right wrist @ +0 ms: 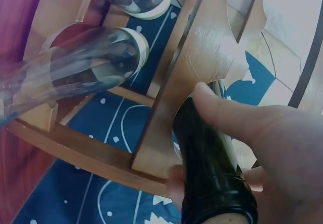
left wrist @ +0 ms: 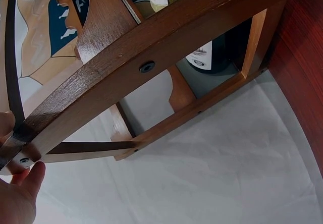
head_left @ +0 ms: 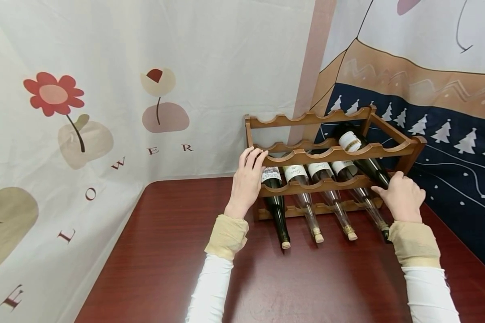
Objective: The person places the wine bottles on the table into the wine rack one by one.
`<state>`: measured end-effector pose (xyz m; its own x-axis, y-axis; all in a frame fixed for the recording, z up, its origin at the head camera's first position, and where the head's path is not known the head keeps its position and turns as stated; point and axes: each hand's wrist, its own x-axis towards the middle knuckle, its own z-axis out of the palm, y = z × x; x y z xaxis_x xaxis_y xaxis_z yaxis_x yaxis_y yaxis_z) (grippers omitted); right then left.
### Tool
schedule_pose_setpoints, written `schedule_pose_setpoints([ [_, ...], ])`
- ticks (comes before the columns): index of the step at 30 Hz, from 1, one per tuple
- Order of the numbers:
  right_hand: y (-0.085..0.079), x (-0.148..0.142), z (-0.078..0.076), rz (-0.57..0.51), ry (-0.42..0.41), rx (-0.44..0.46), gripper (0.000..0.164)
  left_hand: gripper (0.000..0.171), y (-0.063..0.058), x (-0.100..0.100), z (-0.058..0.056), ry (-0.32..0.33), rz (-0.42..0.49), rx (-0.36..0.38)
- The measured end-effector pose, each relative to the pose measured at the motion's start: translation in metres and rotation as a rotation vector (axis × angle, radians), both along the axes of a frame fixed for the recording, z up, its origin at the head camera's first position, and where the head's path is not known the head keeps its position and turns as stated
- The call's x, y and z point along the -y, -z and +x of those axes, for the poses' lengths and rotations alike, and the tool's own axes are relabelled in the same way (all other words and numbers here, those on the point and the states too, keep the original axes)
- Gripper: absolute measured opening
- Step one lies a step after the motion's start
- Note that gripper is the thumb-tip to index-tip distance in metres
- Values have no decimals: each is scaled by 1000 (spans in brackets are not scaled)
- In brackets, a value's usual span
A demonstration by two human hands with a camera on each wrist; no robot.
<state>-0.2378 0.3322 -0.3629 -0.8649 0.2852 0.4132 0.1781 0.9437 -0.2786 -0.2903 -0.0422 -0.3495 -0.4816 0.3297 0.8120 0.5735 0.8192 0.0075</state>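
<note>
A two-tier wooden wine rack [head_left: 303,157] stands at the back right of the table. At its upper left front corner my left hand [head_left: 244,184] grips the wood, with the thumb against the corner in the left wrist view. My right hand [head_left: 404,197] holds the neck of a dark green wine bottle [head_left: 372,171], which lies in the far right slot of the upper tier. In the right wrist view thumb and fingers wrap this bottle neck [right wrist: 209,158]. Below, a dark green bottle [head_left: 278,211] and three clear bottles lie neck forward, including a corked clear bottle [head_left: 307,206].
The rack rests on a dark red table [head_left: 178,251]. A pale printed cloth [head_left: 226,67] hangs behind it, and a navy cloth with white trees [head_left: 460,170] hangs close along the right side. The lower bottle necks stick out past the rack's front.
</note>
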Motion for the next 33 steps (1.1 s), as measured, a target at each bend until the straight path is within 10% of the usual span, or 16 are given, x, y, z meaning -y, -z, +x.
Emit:
schedule_pose_setpoints([
  [9, 2, 0, 0, 50, -7, -131, 48, 32, -1, 0, 0, -2, 0, -3],
  [33, -8, -17, -4, -155, -71, 148, 52, 33, 1, 0, -1, 6, 6, -11],
])
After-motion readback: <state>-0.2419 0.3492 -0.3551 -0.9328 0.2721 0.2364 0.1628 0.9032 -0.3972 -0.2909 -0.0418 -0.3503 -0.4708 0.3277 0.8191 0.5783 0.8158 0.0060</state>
